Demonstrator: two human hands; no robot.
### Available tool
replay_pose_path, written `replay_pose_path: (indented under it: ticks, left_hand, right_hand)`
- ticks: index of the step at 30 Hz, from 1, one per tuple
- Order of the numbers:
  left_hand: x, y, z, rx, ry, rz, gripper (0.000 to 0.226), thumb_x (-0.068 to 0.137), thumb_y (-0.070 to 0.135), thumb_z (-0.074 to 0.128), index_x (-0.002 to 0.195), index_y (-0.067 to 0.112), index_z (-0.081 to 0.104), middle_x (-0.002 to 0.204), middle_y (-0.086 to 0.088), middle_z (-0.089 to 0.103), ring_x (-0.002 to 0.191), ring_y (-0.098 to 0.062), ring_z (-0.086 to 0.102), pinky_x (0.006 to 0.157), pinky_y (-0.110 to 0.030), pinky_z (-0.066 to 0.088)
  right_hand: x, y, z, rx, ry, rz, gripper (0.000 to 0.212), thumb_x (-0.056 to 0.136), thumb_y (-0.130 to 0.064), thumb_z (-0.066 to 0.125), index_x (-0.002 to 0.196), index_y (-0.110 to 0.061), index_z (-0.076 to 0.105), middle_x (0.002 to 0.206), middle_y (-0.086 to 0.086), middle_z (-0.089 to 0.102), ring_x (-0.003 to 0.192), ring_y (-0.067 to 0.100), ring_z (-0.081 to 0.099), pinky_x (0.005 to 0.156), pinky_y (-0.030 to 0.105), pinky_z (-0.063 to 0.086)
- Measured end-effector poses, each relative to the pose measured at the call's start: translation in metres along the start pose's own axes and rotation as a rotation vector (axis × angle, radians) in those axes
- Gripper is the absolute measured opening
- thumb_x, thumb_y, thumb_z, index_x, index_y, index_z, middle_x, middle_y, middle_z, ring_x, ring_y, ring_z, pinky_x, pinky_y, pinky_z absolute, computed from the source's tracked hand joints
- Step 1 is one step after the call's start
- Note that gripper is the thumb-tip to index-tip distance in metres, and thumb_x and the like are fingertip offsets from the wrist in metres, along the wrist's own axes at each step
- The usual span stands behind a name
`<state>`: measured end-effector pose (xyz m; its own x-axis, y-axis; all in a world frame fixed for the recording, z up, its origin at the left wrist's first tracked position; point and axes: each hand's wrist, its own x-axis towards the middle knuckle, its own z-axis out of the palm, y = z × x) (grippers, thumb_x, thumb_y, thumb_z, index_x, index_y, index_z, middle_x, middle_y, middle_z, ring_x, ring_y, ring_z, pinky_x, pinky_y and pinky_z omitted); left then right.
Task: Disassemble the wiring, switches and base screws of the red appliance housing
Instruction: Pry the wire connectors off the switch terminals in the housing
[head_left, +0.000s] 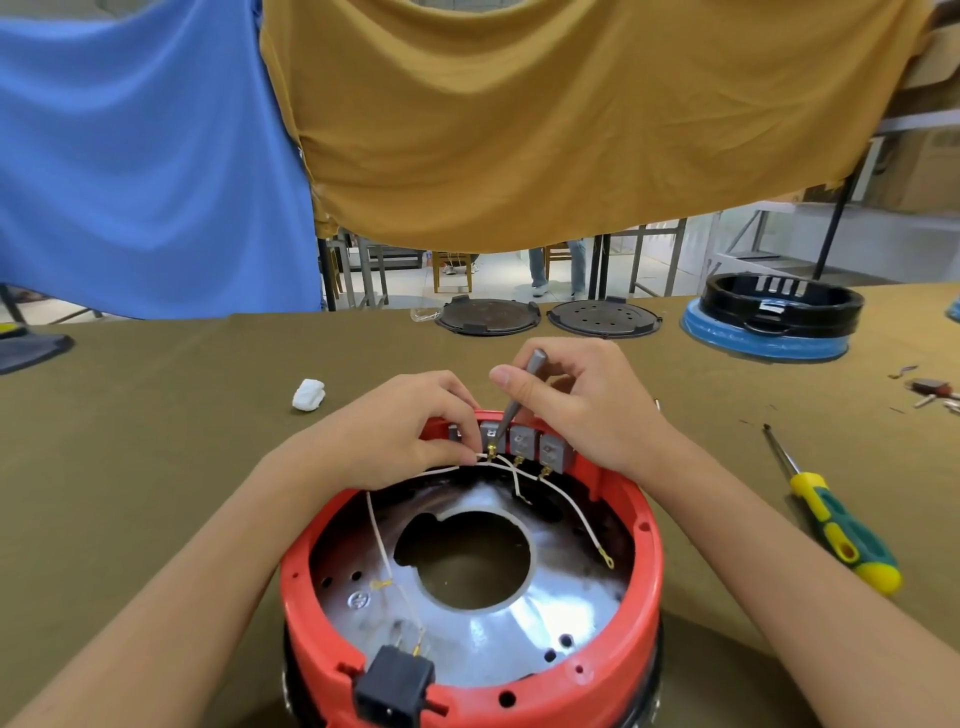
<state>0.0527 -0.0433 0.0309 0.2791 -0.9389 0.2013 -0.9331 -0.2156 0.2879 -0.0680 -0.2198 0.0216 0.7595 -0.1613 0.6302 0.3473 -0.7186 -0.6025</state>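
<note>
The housing (470, 571) sits on the table (156, 441) directly before you, open side up. The switches (514, 441) line its far inner wall; the socket (395, 686) sits on its near rim. Your left hand (400, 431) and right hand (576, 400) meet over the switches. A screwdriver (831, 519) lies right of the housing. Two discs (545, 316) lie beyond it at the far edge, a ring (774, 317) far right, a wad (308, 395) to the far left.

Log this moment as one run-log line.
left hand: pinches white wire | right hand: holds grey tool at switch terminal | red housing: switches in place | screwdriver: on table
</note>
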Motion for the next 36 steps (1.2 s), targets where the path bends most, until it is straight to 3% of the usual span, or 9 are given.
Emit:
replay_pose_path:
  ticks: [4, 9, 14, 17, 19, 26, 31, 36]
  left_hand:
    - [0.000, -0.001, -0.001, -0.001, -0.001, 0.004, 0.009, 0.086, 0.031, 0.074, 0.084, 0.039, 0.071, 0.111, 0.018, 0.055, 0.097, 0.011, 0.052, 0.089, -0.009, 0.035]
    - [-0.001, -0.006, -0.004, 0.000, -0.010, -0.006, 0.007, 0.085, 0.033, 0.076, 0.085, 0.040, 0.074, 0.109, 0.020, 0.057, 0.100, 0.008, 0.052, 0.088, -0.010, 0.035]
    - [-0.003, -0.009, -0.006, -0.061, -0.017, -0.019, 0.006, 0.083, 0.034, 0.077, 0.085, 0.040, 0.076, 0.109, 0.021, 0.058, 0.101, 0.006, 0.055, 0.095, -0.023, 0.041]
    - [-0.003, -0.009, -0.005, -0.114, -0.005, -0.029, 0.009, 0.082, 0.034, 0.078, 0.082, 0.043, 0.076, 0.109, 0.022, 0.058, 0.102, 0.006, 0.056, 0.098, -0.026, 0.041]
    - [-0.003, -0.010, -0.004, -0.141, 0.000, -0.035, 0.010, 0.081, 0.034, 0.079, 0.081, 0.043, 0.076, 0.109, 0.021, 0.059, 0.102, 0.006, 0.056, 0.098, -0.026, 0.042]
    - [-0.003, -0.012, -0.002, -0.133, 0.004, -0.034, 0.013, 0.082, 0.036, 0.078, 0.083, 0.048, 0.074, 0.108, 0.024, 0.057, 0.100, 0.010, 0.054, 0.089, -0.015, 0.037]
    - [-0.003, -0.012, -0.002, -0.122, -0.002, -0.021, 0.015, 0.083, 0.035, 0.077, 0.085, 0.049, 0.074, 0.108, 0.024, 0.056, 0.100, 0.010, 0.054, 0.090, -0.017, 0.038]
    - [-0.002, -0.012, -0.002, -0.137, -0.008, -0.026, 0.014, 0.083, 0.035, 0.077, 0.086, 0.048, 0.075, 0.110, 0.023, 0.056, 0.101, 0.008, 0.054, 0.095, -0.024, 0.041]
  right_hand:
    - [0.001, 0.000, 0.000, -0.016, -0.075, 0.043, 0.031, 0.096, -0.034, 0.065, 0.070, -0.017, 0.069, 0.062, -0.004, 0.067, 0.052, 0.004, 0.053, 0.054, 0.020, 0.042]
    - [0.002, 0.002, -0.004, -0.028, -0.125, 0.052, 0.024, 0.096, -0.023, 0.066, 0.074, -0.013, 0.070, 0.057, -0.021, 0.061, 0.054, -0.003, 0.055, 0.060, 0.008, 0.038]
    - [0.003, -0.001, -0.008, -0.037, -0.140, 0.055, 0.016, 0.092, -0.024, 0.070, 0.078, -0.016, 0.071, 0.071, -0.005, 0.070, 0.067, 0.006, 0.066, 0.068, 0.020, 0.052]
    - [0.003, -0.002, -0.011, 0.055, -0.112, 0.083, 0.019, 0.094, -0.024, 0.068, 0.082, -0.009, 0.070, 0.075, 0.005, 0.073, 0.074, 0.024, 0.071, 0.077, 0.046, 0.058]
    - [0.003, -0.001, -0.010, 0.101, -0.096, 0.089, 0.021, 0.096, -0.022, 0.066, 0.083, -0.005, 0.069, 0.076, 0.009, 0.072, 0.075, 0.027, 0.072, 0.076, 0.053, 0.057]
    - [0.001, 0.001, -0.008, 0.015, -0.107, 0.028, 0.021, 0.095, -0.021, 0.067, 0.079, -0.009, 0.070, 0.071, -0.004, 0.071, 0.068, 0.010, 0.069, 0.071, 0.034, 0.057]
    - [0.001, 0.000, -0.007, -0.046, -0.124, -0.006, 0.019, 0.093, -0.027, 0.069, 0.078, -0.017, 0.072, 0.071, -0.006, 0.070, 0.067, 0.008, 0.064, 0.064, 0.020, 0.048]
    - [0.001, 0.000, -0.006, -0.063, -0.128, -0.006, 0.019, 0.094, -0.031, 0.068, 0.079, -0.019, 0.072, 0.073, -0.003, 0.070, 0.064, 0.019, 0.064, 0.059, 0.040, 0.051]
